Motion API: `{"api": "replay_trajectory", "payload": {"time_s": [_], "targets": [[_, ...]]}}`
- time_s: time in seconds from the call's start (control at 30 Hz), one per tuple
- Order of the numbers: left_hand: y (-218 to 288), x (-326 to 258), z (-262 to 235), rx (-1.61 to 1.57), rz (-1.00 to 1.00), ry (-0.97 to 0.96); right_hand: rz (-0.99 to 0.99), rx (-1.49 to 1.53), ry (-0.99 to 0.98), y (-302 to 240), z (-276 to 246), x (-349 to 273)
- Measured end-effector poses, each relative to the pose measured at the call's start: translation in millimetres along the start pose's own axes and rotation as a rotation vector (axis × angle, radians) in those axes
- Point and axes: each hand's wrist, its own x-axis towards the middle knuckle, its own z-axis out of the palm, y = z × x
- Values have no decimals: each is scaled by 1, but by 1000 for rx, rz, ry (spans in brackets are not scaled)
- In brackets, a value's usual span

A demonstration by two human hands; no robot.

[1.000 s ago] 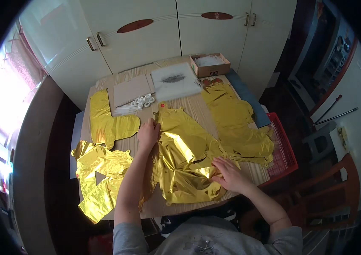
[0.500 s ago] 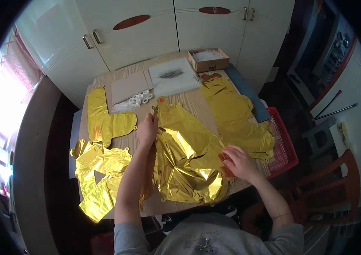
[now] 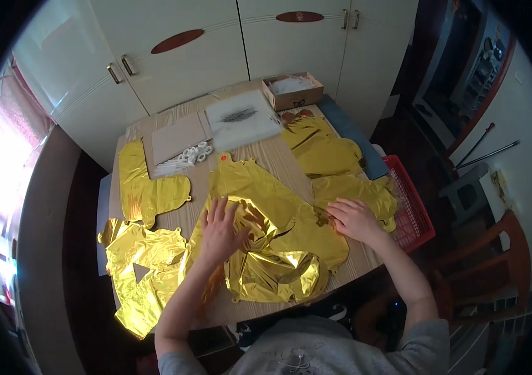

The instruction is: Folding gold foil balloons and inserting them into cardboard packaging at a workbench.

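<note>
A large, flat, shiny gold foil balloon [image 3: 272, 181] lies creased in the middle of the table, with a red dot on its top tab. Over its left part my left hand [image 3: 219, 234] is open, fingers spread and pointing away from me. My right hand [image 3: 356, 220] rests at the balloon's right edge, its fingers stretched out toward the left. To the left lie an L-shaped gold foil balloon [image 3: 147, 187] and an A-shaped gold foil balloon [image 3: 131, 247] with a triangular gap. Another gold foil balloon [image 3: 325, 150] lies beyond my right hand.
On the wooden-topped table [image 3: 266, 147] are white rings with sticks [image 3: 194, 154], a beige sheet [image 3: 178, 133], a clear plastic bag [image 3: 228, 122] and a cardboard box [image 3: 294, 94]. A red basket [image 3: 413, 200] stands at the right, near a wooden chair [image 3: 510, 256]. Cabinets [image 3: 184, 81] stand behind.
My left hand has let go of the balloon's left edge and spread its fingers over the foil. My right hand has moved slightly up, fingers straighter. The balloon's left side now lies flatter and wider.
</note>
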Motion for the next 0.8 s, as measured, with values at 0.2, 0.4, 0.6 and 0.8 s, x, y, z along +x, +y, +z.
{"api": "replay_trajectory", "payload": {"time_s": [0.2, 0.4, 0.6, 0.8], "targets": [[0, -32, -2, -24, -28, -92, -19, -167, 17, -2, -1, -4], [-5, -38, 6, -73, -29, -69, 74, -253, -27, -9, 1, 9], [-4, -41, 8, -93, -21, -65, 40, -217, 17, 9, 15, 30], [-6, -43, 9, -83, -16, -53, -73, -160, 57, -8, 9, 48]]}}
